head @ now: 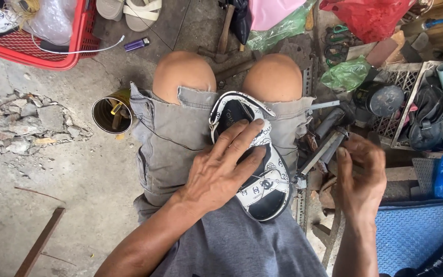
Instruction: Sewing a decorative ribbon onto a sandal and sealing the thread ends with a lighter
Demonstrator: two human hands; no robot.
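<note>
Sandal (262, 179), black-and-white: pinned on lap by flat left hand (221, 172) for steadiness; right hand (360, 179), at 3 o'clock, pinches thread (278, 179) taut.

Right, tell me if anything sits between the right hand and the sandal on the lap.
Nothing solid visible does. The left hand presses flat on the black and white sandal on the lap. The right hand is off to its side, apart from it; only a thin thread seems to run across the gap between them.
</note>
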